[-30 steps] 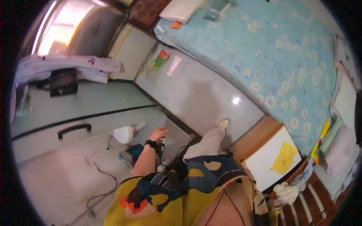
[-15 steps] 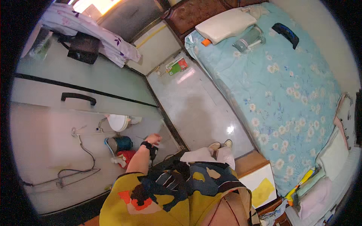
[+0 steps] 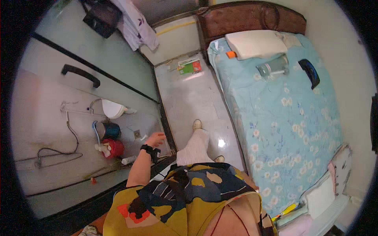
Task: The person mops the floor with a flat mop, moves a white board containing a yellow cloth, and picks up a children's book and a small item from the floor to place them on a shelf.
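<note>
My left hand [image 3: 156, 139] hangs beside the dark door frame, with a black band [image 3: 151, 152] round its wrist. Its fingers stretch loosely to the right and hold nothing. Past the hand, in the bathroom, stand a red bucket [image 3: 117, 148] and a dark teal bucket [image 3: 112, 129]. Beyond them is a white toilet bowl [image 3: 112, 109]. On the floor by my fingers lies a small white strip [image 3: 143, 138], near a square drain [image 3: 137, 133]. My right hand is not in view.
To the right is a bed [image 3: 289, 129] with a blue flowered sheet, a white pillow [image 3: 256, 45], a grey-green bottle-like thing [image 3: 272, 67] and a black curved thing [image 3: 309, 73]. A black handle [image 3: 80, 74] is on the glass door. A green and red box [image 3: 190, 67] lies at the far wall.
I have stepped forward; one shoe is farther ahead, the other back. The view has turned, and my left hand still hangs at the left with nothing in it.
</note>
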Tool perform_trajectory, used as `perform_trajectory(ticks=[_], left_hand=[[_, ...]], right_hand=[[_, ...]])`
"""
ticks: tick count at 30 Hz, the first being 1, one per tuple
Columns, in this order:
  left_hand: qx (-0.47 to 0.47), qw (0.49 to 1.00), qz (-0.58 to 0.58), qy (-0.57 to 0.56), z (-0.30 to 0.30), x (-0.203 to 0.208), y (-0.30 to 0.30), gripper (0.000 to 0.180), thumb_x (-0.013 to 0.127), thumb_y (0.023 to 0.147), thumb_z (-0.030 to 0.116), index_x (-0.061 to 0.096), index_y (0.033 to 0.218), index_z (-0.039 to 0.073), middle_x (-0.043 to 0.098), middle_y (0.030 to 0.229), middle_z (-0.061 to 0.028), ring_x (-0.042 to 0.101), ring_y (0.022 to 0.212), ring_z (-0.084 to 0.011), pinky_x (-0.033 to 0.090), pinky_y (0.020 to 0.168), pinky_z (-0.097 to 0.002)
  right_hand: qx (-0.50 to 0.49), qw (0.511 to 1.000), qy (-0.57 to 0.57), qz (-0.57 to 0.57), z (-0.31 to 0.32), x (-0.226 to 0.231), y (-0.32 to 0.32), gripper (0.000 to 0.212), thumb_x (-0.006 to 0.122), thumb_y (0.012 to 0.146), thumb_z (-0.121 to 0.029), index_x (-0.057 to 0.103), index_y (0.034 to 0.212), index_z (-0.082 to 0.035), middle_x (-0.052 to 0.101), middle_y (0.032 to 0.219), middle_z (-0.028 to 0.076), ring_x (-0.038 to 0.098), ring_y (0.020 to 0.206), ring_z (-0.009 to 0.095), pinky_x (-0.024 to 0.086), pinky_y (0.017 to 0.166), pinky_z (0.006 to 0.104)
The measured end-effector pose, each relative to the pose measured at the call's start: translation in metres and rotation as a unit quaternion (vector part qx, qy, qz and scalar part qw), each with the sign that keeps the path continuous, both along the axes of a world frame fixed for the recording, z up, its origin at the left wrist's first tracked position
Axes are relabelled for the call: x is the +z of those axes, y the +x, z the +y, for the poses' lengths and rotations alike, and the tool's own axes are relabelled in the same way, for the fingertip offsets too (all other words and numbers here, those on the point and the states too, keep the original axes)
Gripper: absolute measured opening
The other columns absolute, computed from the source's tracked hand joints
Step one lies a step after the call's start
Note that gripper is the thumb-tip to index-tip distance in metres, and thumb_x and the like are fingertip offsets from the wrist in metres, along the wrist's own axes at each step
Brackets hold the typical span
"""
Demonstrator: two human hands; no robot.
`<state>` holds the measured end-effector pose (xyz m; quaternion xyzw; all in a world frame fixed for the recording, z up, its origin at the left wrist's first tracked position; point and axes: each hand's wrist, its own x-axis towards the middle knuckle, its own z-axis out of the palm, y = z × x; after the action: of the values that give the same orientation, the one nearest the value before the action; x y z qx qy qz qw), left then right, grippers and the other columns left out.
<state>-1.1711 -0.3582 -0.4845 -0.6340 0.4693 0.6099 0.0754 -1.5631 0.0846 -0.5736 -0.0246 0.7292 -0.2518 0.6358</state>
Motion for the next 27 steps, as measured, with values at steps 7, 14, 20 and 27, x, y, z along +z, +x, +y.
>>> perform_trajectory(ticks=[7, 14, 20, 27], left_hand=[[0.075, 0.996, 0.038, -0.028, -0.088, -0.020, -0.002, 0.045, 0.058, 0.077, 0.029, 0.050, 0.113, 0.004, 0.057, 0.098, -0.0054, 0.056, 0.072, -0.0142, 0.043, 0.059, -0.0267], [0.116, 0.986, 0.088, -0.080, -0.182, -0.027, 0.009, 0.044, 0.059, 0.077, 0.032, 0.052, 0.112, 0.006, 0.058, 0.094, -0.0030, 0.056, 0.071, -0.0115, 0.041, 0.056, -0.0258], [0.095, 0.969, 0.131, -0.189, -0.263, 0.030, -0.052, 0.036, 0.054, 0.081, 0.025, 0.052, 0.110, 0.004, 0.059, 0.093, -0.0026, 0.054, 0.075, -0.0103, 0.043, 0.064, -0.0241], [0.138, 0.957, 0.167, -0.191, -0.345, 0.040, -0.088, 0.044, 0.054, 0.083, 0.033, 0.047, 0.117, 0.007, 0.057, 0.106, -0.0029, 0.055, 0.087, -0.0132, 0.042, 0.073, -0.0258]], right_hand=[[0.100, 0.994, 0.000, 0.048, -0.110, 0.017, -0.039, 0.033, 0.054, 0.081, -0.032, 0.056, 0.103, -0.007, 0.058, 0.093, 0.003, 0.056, 0.080, 0.019, 0.045, 0.068, 0.0389], [-0.033, 0.994, -0.072, 0.072, -0.337, 0.067, -0.088, 0.026, 0.056, 0.079, -0.029, 0.060, 0.092, -0.008, 0.060, 0.089, 0.002, 0.053, 0.079, 0.013, 0.043, 0.068, 0.0287], [0.110, 0.976, -0.141, 0.125, -0.504, 0.087, -0.127, 0.032, 0.056, 0.080, -0.028, 0.060, 0.102, -0.005, 0.059, 0.095, 0.003, 0.052, 0.085, 0.014, 0.044, 0.071, 0.0301], [0.243, 0.946, -0.160, 0.145, -0.677, 0.075, -0.134, 0.027, 0.056, 0.081, -0.023, 0.061, 0.100, -0.004, 0.061, 0.087, 0.001, 0.053, 0.075, 0.010, 0.043, 0.065, 0.0253]])
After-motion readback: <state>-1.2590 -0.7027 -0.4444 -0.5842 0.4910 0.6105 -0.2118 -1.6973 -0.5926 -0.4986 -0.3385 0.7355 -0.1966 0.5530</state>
